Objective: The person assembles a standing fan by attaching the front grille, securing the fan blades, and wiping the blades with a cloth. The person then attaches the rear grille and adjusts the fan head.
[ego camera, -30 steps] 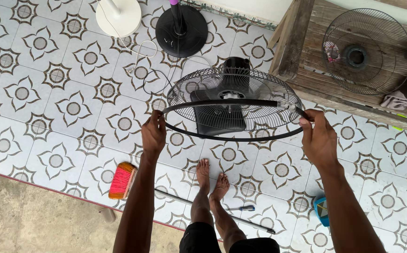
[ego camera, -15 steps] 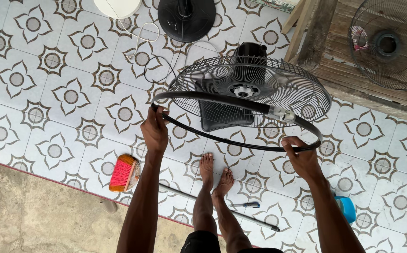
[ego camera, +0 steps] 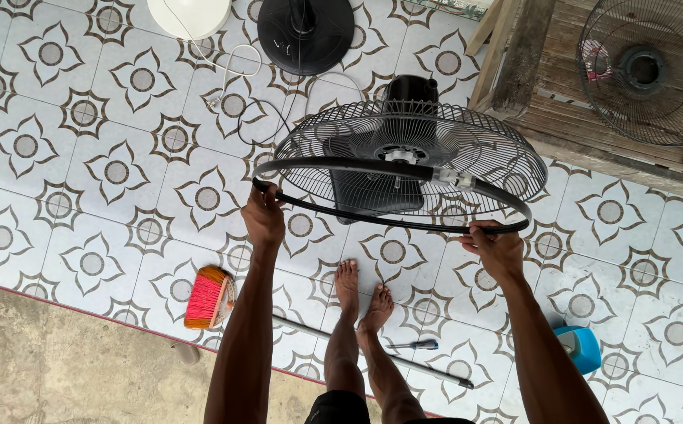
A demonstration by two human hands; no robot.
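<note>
Black ring [ego camera: 333, 166] in both hands, above fan [ego camera: 412, 149], broom [ego camera: 209, 297] nearby.

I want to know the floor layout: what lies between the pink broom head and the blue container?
In the head view, the person's two bare feet, a grey broom handle and a blue-handled screwdriver lie between pink broom head and blue container.

Both arms stretched forward — left hand [ego camera: 263, 220] and right hand [ego camera: 497, 250] fingers curled closed.

Two round fan bases [ego camera: 303, 35], two wire fan guards [ego camera: 412, 157], one rim ring [ego camera: 341, 166], one broom [ego camera: 209, 297], one screwdriver [ego camera: 412, 345].
</note>
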